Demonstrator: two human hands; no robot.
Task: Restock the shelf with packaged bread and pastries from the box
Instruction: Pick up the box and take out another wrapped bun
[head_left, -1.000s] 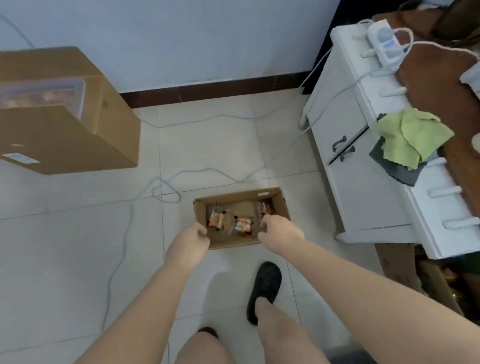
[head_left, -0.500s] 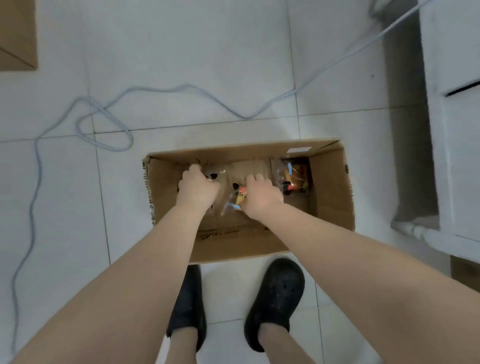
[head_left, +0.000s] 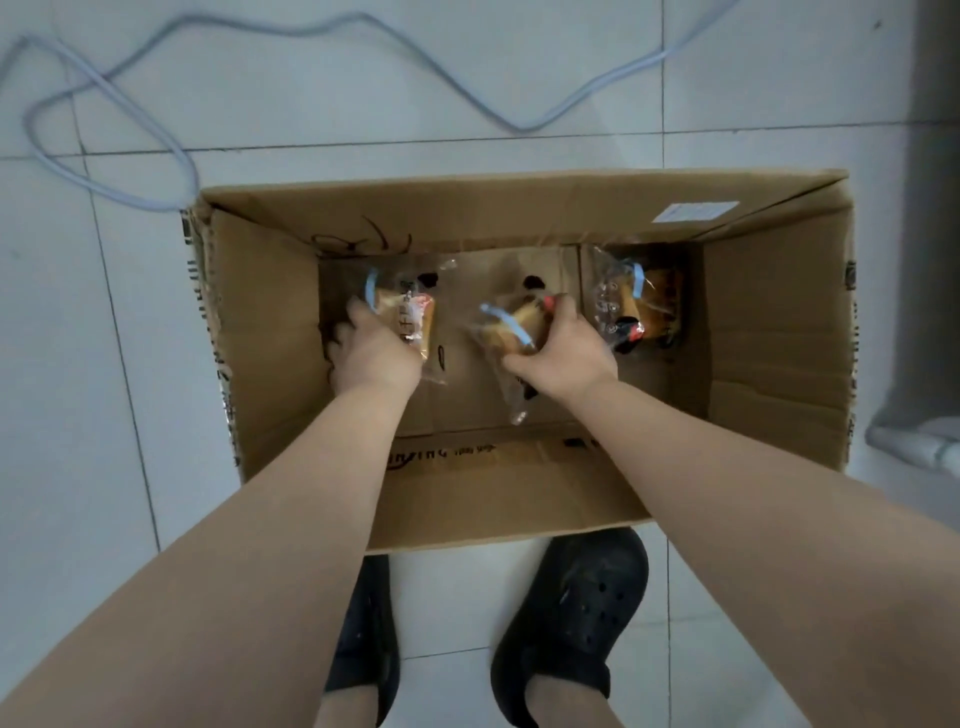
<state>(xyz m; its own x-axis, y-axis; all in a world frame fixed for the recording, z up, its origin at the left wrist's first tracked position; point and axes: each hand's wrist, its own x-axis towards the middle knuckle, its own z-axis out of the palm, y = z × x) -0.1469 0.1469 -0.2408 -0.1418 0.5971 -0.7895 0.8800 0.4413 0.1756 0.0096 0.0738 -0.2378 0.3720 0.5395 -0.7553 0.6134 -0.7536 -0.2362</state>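
Note:
An open cardboard box (head_left: 769, 332) stands on the tiled floor right below me. Both my hands are down inside it. My left hand (head_left: 371, 353) grips a clear-wrapped pastry (head_left: 410, 317) with a blue tie at the box's left. My right hand (head_left: 563, 353) holds a second wrapped pastry (head_left: 506, 325), fingers curled over its top. A third wrapped pastry (head_left: 636, 306) lies untouched at the back right corner of the box. No shelf is in view.
A grey cable (head_left: 130, 124) loops across the floor tiles beyond the box. My two black clogs (head_left: 576, 623) stand just in front of the box's near wall. A white furniture foot (head_left: 919, 447) shows at the right edge.
The camera has dropped much closer to the box. Both hands went from the box's near rim down inside it and closed on one pastry each.

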